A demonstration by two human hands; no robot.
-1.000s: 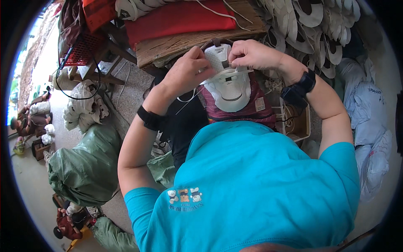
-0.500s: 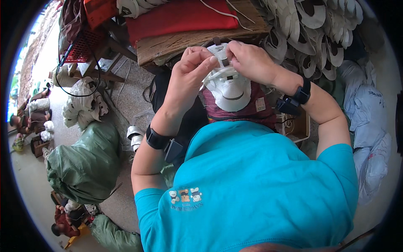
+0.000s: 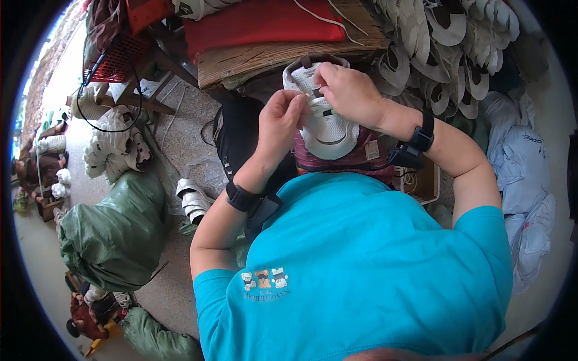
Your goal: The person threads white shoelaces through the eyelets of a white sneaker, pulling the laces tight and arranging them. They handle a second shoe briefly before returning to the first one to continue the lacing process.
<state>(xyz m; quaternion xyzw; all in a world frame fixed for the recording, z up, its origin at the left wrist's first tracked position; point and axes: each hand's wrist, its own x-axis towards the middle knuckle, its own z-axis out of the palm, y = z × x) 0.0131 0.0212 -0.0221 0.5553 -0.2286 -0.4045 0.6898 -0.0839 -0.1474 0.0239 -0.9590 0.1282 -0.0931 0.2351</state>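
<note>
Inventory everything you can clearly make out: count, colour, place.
Shoe upper: 1, white, between the hands
Lap cloth: 1, maroon, beneath the upper
Table: 1, brown, top centre
Cloth: 1, red, on the table
Shoe pieces: many, off-white, upper right
Basket: 1, red, upper left
Bundle: 1, white, left
Sacks: 2, green, left and lower left
Bags: several, pale, right
Box: 1, beige, right of lap
Fabric: 1 patch, black, left of lap
People: at least 2, dark reddish clothes, far left
Shirt: 1, teal, lower centre
Wristbands: 2, black, one per wrist
Left hand: 1, bare, at the upper's left side
Right hand: 1, bare, at the upper's right side
</note>
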